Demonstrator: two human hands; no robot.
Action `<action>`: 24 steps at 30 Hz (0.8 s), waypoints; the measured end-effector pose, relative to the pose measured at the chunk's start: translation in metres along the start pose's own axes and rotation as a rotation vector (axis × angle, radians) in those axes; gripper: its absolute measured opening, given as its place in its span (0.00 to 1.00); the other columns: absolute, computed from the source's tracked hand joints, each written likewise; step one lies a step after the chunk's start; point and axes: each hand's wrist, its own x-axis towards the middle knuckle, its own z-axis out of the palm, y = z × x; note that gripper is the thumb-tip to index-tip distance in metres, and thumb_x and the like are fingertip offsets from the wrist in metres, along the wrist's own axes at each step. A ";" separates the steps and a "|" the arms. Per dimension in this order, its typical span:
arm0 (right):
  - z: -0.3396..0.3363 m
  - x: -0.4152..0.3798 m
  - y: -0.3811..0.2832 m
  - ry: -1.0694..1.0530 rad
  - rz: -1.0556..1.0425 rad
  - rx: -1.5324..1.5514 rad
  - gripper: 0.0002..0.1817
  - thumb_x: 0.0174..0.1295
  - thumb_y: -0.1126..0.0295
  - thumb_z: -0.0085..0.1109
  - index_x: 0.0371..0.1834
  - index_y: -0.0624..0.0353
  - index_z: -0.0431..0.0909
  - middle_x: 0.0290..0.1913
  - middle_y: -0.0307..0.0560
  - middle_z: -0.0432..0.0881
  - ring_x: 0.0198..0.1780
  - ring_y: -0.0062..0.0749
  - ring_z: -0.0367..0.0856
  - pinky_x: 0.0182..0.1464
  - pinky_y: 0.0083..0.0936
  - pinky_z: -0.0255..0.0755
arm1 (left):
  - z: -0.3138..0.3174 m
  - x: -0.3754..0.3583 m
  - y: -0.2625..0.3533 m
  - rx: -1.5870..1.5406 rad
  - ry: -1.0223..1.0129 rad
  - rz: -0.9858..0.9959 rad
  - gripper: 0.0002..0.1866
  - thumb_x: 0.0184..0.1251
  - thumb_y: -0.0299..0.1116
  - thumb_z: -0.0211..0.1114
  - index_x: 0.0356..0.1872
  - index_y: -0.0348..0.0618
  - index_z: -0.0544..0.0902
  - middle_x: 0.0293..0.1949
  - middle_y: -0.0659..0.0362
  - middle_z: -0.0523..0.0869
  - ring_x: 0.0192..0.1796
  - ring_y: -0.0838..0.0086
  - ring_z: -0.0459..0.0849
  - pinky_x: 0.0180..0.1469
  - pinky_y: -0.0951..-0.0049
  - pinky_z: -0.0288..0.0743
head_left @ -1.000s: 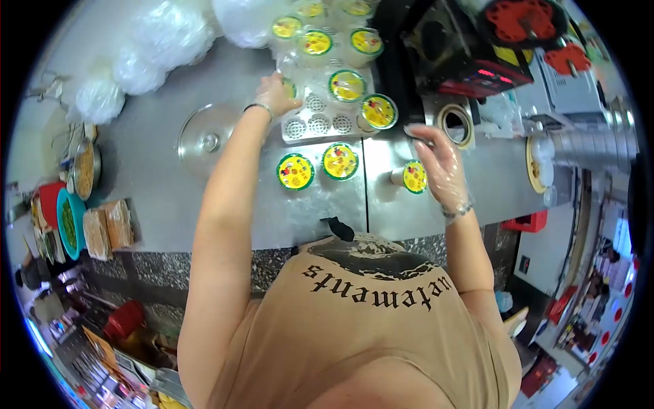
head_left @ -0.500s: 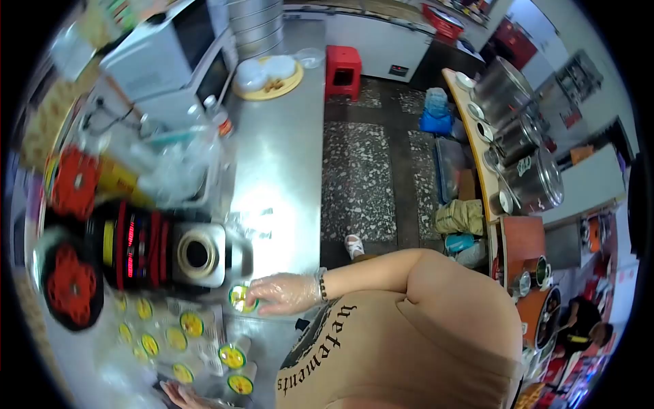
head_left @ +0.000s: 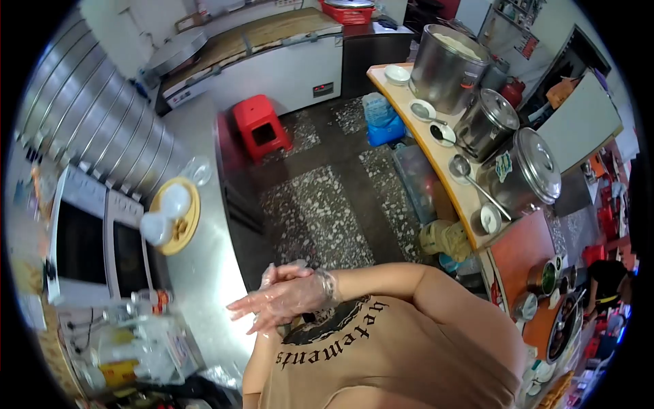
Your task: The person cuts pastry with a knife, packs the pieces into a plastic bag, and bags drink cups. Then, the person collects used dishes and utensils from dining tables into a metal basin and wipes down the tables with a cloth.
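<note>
My right hand (head_left: 300, 294) wears a clear plastic glove and is held in front of my shirt. Its fingers stretch out to the left, over the edge of the steel counter (head_left: 204, 273). My left hand (head_left: 274, 274) meets it from below. Most of that hand is hidden behind the right one, with only some fingertips showing past it. No object shows between the two hands. Nearest to them on the counter is a yellow plate (head_left: 195, 221) with white rounded bowls (head_left: 175, 200) and small brown pieces on it.
At the left stand tall stacked steel steamers (head_left: 102, 109), white ovens (head_left: 78, 235) and a bin of plastic bags (head_left: 146, 347). A red stool (head_left: 261, 126) is on the floor ahead. Big steel pots (head_left: 449, 68) and ladles line the wooden counter (head_left: 436, 153) at right. A person (head_left: 606, 286) is far right.
My view has swung up and left, so the sealing machine and yellow-lidded cups are out of sight. My right hand has left a cup and come together with my left hand.
</note>
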 end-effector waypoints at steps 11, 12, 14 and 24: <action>-0.327 -0.002 -0.239 0.209 0.141 -1.528 0.35 0.53 0.51 0.63 0.61 0.58 0.67 0.53 0.54 0.74 0.57 0.49 0.71 0.57 0.42 0.67 | -0.080 0.393 0.044 2.293 -0.763 0.328 0.18 0.50 0.28 0.61 0.45 0.37 0.81 0.46 0.50 0.83 0.52 0.59 0.80 0.52 0.65 0.72; -0.351 -0.003 -0.274 0.244 0.249 -1.482 0.35 0.53 0.51 0.63 0.61 0.58 0.67 0.53 0.54 0.74 0.57 0.50 0.71 0.57 0.42 0.67 | -0.108 0.451 0.024 2.055 -0.864 0.217 0.17 0.49 0.28 0.62 0.43 0.38 0.82 0.42 0.49 0.84 0.49 0.58 0.81 0.52 0.63 0.72; -0.396 -0.023 -0.342 0.335 0.272 -1.485 0.35 0.52 0.53 0.65 0.62 0.57 0.66 0.54 0.55 0.74 0.57 0.51 0.71 0.58 0.41 0.67 | -0.055 0.549 0.063 1.629 -0.896 0.243 0.16 0.50 0.27 0.61 0.43 0.37 0.81 0.43 0.47 0.83 0.49 0.56 0.81 0.53 0.62 0.71; -0.597 -0.157 -0.597 1.127 0.005 -1.202 0.34 0.62 0.52 0.58 0.64 0.65 0.62 0.57 0.60 0.73 0.60 0.45 0.72 0.60 0.34 0.66 | 0.108 0.966 0.101 1.256 -0.913 -0.221 0.18 0.66 0.36 0.53 0.53 0.37 0.75 0.49 0.47 0.81 0.52 0.56 0.79 0.56 0.65 0.71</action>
